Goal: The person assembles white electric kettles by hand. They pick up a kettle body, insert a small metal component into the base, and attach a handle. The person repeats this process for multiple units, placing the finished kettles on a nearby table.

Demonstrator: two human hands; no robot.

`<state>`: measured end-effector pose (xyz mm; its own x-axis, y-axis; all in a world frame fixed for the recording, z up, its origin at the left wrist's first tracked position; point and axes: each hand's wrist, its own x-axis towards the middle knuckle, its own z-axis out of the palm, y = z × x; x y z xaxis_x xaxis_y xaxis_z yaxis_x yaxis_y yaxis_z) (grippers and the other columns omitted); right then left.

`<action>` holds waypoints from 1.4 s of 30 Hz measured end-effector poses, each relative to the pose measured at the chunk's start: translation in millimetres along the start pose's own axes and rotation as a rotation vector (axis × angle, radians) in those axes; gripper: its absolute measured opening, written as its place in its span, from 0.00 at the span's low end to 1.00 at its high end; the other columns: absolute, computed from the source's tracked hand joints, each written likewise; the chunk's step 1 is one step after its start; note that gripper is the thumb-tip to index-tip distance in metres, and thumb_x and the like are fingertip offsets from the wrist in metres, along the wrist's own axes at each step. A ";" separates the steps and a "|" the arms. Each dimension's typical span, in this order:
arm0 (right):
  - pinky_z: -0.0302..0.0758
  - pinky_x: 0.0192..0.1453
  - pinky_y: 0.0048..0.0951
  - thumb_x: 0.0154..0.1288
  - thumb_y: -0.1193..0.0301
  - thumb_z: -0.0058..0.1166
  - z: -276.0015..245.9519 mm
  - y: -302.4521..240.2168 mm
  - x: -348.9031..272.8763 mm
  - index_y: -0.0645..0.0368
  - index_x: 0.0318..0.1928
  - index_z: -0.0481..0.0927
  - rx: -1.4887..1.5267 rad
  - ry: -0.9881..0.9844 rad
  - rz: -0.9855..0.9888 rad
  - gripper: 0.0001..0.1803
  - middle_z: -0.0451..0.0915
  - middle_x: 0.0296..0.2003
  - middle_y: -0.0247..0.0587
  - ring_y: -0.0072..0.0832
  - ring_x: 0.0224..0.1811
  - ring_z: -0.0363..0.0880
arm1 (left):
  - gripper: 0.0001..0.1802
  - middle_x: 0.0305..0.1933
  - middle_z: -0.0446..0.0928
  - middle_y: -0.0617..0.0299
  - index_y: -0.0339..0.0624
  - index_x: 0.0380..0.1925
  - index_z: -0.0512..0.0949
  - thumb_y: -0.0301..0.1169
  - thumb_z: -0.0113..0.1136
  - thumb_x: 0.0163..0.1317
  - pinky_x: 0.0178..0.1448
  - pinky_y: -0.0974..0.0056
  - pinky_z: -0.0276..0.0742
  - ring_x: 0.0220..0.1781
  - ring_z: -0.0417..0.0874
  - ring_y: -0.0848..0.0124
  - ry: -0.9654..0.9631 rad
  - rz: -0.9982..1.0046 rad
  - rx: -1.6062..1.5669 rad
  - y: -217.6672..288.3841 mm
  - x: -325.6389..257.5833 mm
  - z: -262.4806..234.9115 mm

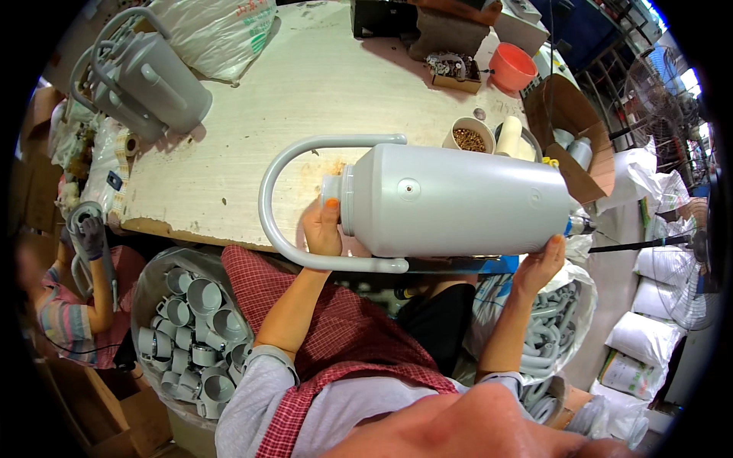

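A large grey plastic bottle body, shaped like a vacuum flask shell, lies on its side across the table's near edge. Its threaded neck points left, and my left hand is closed around that neck, thumb on top. A grey U-shaped handle loops around the neck, its two ends lying along the body's sides. At the base end my right hand supports the lower edge, fingers partly hidden beneath. One small round recess with a dark centre shows on the body. Just past the base pokes a metal-tipped tool, mostly hidden.
Grey bottles with handles stand far left by a white plastic bag. A cup of small brass-coloured parts, a red bowl and a carton are at right. Bags of grey cups and handles flank me; a co-worker sits left.
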<state>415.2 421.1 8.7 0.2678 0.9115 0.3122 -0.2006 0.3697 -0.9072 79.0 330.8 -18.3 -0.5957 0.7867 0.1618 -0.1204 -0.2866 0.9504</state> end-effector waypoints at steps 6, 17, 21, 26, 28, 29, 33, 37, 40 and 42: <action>0.73 0.48 0.33 0.74 0.61 0.49 -62.0 45.7 -1.7 0.63 0.48 0.80 -1.239 -0.047 -0.515 0.17 0.82 0.40 0.39 0.26 0.41 0.78 | 0.20 0.28 0.74 0.64 0.36 0.36 0.80 0.40 0.45 0.75 0.41 0.64 0.77 0.33 0.77 0.73 0.216 -0.388 0.042 4.0 5.2 10.5; 0.76 0.54 0.44 0.62 0.64 0.61 -304.7 3.0 -35.8 0.66 0.56 0.72 -1.407 0.386 0.211 0.27 0.81 0.47 0.61 0.52 0.50 0.81 | 0.27 0.33 0.78 0.62 0.34 0.41 0.76 0.52 0.46 0.75 0.36 0.71 0.71 0.33 0.76 0.77 0.061 -0.037 0.124 -10.0 26.8 -22.9; 0.73 0.55 0.46 0.58 0.66 0.62 -298.4 37.0 -37.5 0.64 0.57 0.70 -1.311 0.385 0.508 0.28 0.79 0.48 0.62 0.57 0.51 0.77 | 0.27 0.33 0.78 0.61 0.34 0.40 0.76 0.51 0.46 0.75 0.35 0.70 0.70 0.33 0.75 0.76 0.045 -0.090 0.108 -13.9 33.9 -29.8; 0.75 0.44 0.40 0.52 0.81 0.60 -200.6 -53.0 -35.5 0.55 0.45 0.77 -1.239 -0.019 -0.411 0.18 0.76 0.39 0.46 0.48 0.41 0.78 | 0.27 0.38 0.81 0.59 0.30 0.43 0.78 0.48 0.45 0.76 0.43 0.69 0.74 0.39 0.78 0.73 -0.013 -0.104 0.147 -30.2 35.0 -62.6; 0.76 0.37 0.39 0.52 0.79 0.63 -168.9 -91.4 -24.2 0.55 0.42 0.76 -1.262 -0.061 -0.575 0.17 0.77 0.36 0.44 0.45 0.37 0.79 | 0.26 0.38 0.81 0.59 0.30 0.43 0.79 0.46 0.45 0.76 0.45 0.68 0.74 0.40 0.78 0.74 0.061 -0.102 0.175 -32.8 33.3 -54.1; 0.75 0.34 0.38 0.52 0.78 0.65 -149.8 -112.0 -16.9 0.54 0.41 0.76 -1.261 -0.087 -0.664 0.16 0.78 0.35 0.42 0.43 0.35 0.80 | 0.26 0.36 0.80 0.61 0.30 0.42 0.80 0.45 0.45 0.76 0.44 0.67 0.73 0.38 0.77 0.75 0.071 -0.076 0.163 -29.4 30.2 -43.3; 0.74 0.26 0.35 0.50 0.77 0.69 -74.4 -146.9 9.2 0.54 0.40 0.76 -1.173 -0.226 -0.913 0.17 0.78 0.30 0.38 0.38 0.27 0.80 | 0.24 0.33 0.79 0.66 0.33 0.34 0.81 0.43 0.46 0.76 0.40 0.70 0.69 0.36 0.74 0.78 -0.006 -0.083 0.142 -36.6 26.7 -37.6; 0.76 0.30 0.34 0.47 0.76 0.70 6.8 -154.9 30.4 0.53 0.43 0.78 -1.157 -0.418 -1.073 0.21 0.79 0.33 0.38 0.37 0.31 0.80 | 0.24 0.27 0.72 0.69 0.35 0.33 0.77 0.48 0.53 0.72 0.32 0.70 0.64 0.30 0.68 0.79 -0.086 0.020 0.104 -30.1 16.0 -30.1; 0.77 0.34 0.35 0.45 0.70 0.72 81.9 -170.3 29.8 0.52 0.47 0.79 -1.210 -0.607 -1.128 0.25 0.79 0.38 0.38 0.37 0.37 0.80 | 0.24 0.32 0.77 0.59 0.35 0.39 0.79 0.49 0.54 0.69 0.49 0.61 0.67 0.36 0.75 0.67 -0.235 0.209 0.197 -27.9 16.3 -26.5; 0.78 0.36 0.34 0.44 0.64 0.72 122.8 -174.2 24.9 0.53 0.49 0.80 -1.203 -0.768 -1.146 0.28 0.79 0.42 0.37 0.36 0.38 0.78 | 0.23 0.33 0.80 0.52 0.38 0.37 0.82 0.48 0.54 0.68 0.64 0.52 0.64 0.40 0.79 0.56 -0.240 0.314 0.208 -8.3 16.1 -12.5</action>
<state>341.1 401.5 209.1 -0.7410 0.3316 0.5839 0.5495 0.7992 0.2434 60.5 339.0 -26.9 -0.3736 0.7908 0.4849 0.2141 -0.4351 0.8746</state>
